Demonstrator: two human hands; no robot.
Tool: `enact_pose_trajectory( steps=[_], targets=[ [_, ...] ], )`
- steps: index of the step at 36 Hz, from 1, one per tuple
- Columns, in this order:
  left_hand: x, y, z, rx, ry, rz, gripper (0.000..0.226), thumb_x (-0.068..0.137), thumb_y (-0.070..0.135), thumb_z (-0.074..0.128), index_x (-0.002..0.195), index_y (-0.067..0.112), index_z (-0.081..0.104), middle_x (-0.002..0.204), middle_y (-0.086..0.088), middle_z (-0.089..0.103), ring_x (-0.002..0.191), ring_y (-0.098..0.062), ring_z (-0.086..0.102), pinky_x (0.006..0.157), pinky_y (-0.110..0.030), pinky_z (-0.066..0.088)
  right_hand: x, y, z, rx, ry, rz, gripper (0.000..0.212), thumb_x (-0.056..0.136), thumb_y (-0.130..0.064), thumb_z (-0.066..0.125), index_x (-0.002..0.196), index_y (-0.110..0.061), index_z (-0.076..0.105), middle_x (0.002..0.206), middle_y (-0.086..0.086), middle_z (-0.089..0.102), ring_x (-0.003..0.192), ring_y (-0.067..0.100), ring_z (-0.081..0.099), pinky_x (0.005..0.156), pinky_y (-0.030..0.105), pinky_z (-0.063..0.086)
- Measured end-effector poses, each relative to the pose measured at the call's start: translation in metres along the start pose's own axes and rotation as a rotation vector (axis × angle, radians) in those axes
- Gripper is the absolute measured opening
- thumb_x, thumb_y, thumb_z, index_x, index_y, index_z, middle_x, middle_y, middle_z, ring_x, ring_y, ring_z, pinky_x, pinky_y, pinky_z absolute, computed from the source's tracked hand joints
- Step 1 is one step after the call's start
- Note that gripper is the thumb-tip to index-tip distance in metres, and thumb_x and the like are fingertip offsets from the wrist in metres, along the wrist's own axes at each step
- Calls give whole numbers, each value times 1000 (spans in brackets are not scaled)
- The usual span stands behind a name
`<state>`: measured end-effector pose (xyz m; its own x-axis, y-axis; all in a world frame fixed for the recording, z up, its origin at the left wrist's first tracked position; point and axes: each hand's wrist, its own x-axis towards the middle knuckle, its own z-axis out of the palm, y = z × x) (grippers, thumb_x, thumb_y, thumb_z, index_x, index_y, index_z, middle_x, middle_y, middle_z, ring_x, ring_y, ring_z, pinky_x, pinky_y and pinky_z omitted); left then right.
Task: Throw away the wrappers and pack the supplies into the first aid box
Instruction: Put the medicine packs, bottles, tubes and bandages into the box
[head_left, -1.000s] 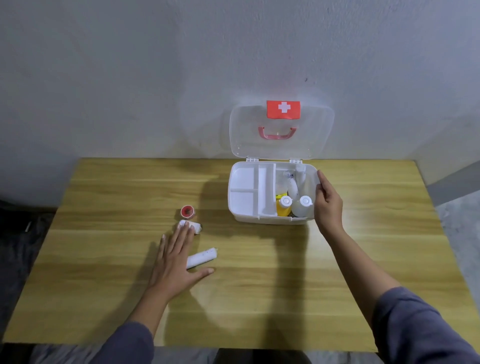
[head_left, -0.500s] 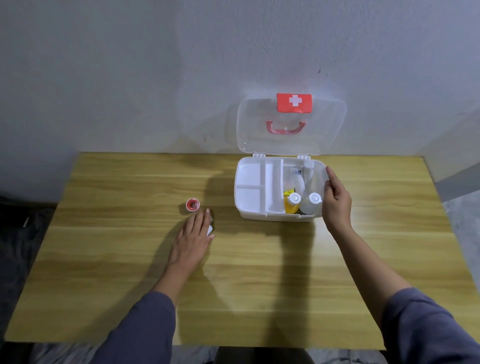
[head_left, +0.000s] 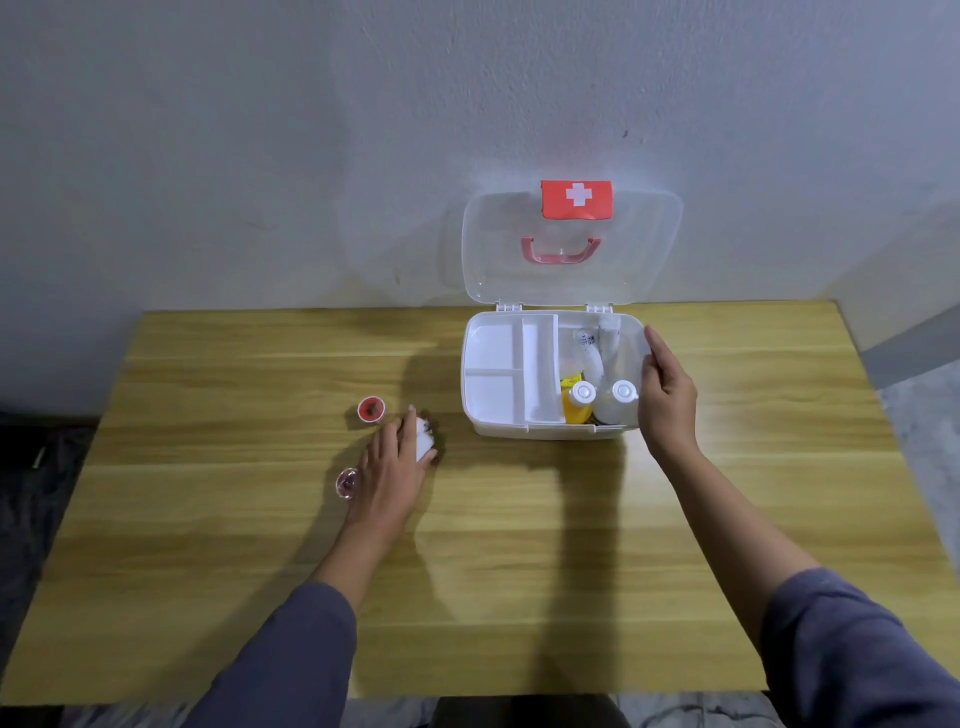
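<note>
first aid box open, supplies part packed

one first aid box (head_left: 519, 423) stands open on the wooden table (head_left: 519, 545), its clear lid (head_left: 639, 249) upright. its right bay holds two white-capped bottles, one yellow (head_left: 577, 402), one clear (head_left: 618, 402); the left tray sections (head_left: 493, 364) are bare. right hand (head_left: 667, 402) rests on the box's right wall, fingers together. left of the box, left hand (head_left: 392, 470) has its fingers curled around one white roll (head_left: 425, 441). one red-cored tape roll (head_left: 372, 409) lies farther left. one small pinkish round item (head_left: 347, 483), unclear, lies beside that hand.
</note>
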<state>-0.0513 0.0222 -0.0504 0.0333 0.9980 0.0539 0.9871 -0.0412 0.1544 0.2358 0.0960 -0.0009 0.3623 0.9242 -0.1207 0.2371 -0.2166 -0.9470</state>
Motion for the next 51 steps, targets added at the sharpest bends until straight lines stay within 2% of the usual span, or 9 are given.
enact_pose_trajectory(
  steps=[2, 6, 15, 20, 25, 30, 33, 40, 51],
  targets=[
    [5, 9, -11, -143, 120, -52, 55, 84, 33, 60, 123, -3, 48, 104, -19, 55, 79, -34, 62, 62, -34, 53, 0, 0, 0, 7, -1, 1, 40, 96, -6, 34, 131, -17, 49, 139, 1, 49, 120, 5, 44, 82, -11, 30],
    [20, 36, -38, -429, 292, -54, 66, 95, 48, 27, 130, -7, 40, 108, -28, 54, 99, -25, 40, 84, -32, 35, 0, -2, 1, 14, 5, 3, 40, 96, -6, 34, 131, -18, 49, 140, 1, 49, 119, 5, 44, 81, -11, 30],
    [41, 76, -49, -287, 48, 105, 58, 89, 40, 38, 132, 1, 42, 108, -13, 60, 87, -18, 39, 80, -32, 43, -1, -5, -1, 15, -6, 10, 40, 96, -6, 34, 131, -17, 49, 138, 4, 50, 117, 6, 44, 78, -12, 29],
    [44, 81, -48, -186, 17, 124, 53, 91, 32, 42, 130, -2, 46, 117, -16, 61, 95, -32, 61, 80, -37, 50, -2, -7, -2, 13, -12, 4, 40, 96, -5, 33, 131, -16, 48, 138, 3, 50, 118, 7, 44, 80, -10, 30],
    [45, 95, -54, -275, -62, 81, 54, 97, 26, 41, 143, 3, 25, 149, -13, 33, 136, -29, 32, 110, -36, 25, -2, -8, -3, 27, -26, 5, 40, 96, -6, 33, 132, -17, 47, 139, 2, 48, 121, 7, 43, 93, 9, 31],
    [49, 110, -56, -301, -14, 127, 51, 95, 25, 45, 137, -2, 37, 143, -18, 43, 133, -31, 40, 111, -37, 24, -1, -9, -6, 25, -48, -1, 40, 96, -6, 33, 133, -16, 46, 139, 2, 48, 124, 10, 43, 98, 13, 31],
    [60, 122, -59, -346, -42, 105, 52, 98, 28, 37, 144, 5, 25, 152, -10, 30, 140, -23, 26, 113, -27, 14, -1, -8, -6, 27, -53, -6, 40, 96, -5, 33, 133, -14, 46, 139, 3, 48, 126, 12, 43, 94, 8, 30],
    [93, 142, -54, -489, -35, -92, 50, 96, 30, 43, 139, 6, 36, 140, -10, 43, 126, -26, 37, 101, -34, 32, 1, -10, -7, 23, -58, -12, 39, 96, -5, 34, 133, -14, 46, 138, 4, 48, 117, 5, 42, 92, 8, 30],
    [83, 145, -40, -551, -79, -121, 52, 98, 27, 38, 146, 14, 22, 156, -1, 21, 142, -18, 21, 112, -30, 20, 3, -9, -10, 12, -87, -13, 40, 95, -5, 34, 133, -13, 45, 139, 4, 48, 119, 7, 43, 92, 8, 30]
  ],
)
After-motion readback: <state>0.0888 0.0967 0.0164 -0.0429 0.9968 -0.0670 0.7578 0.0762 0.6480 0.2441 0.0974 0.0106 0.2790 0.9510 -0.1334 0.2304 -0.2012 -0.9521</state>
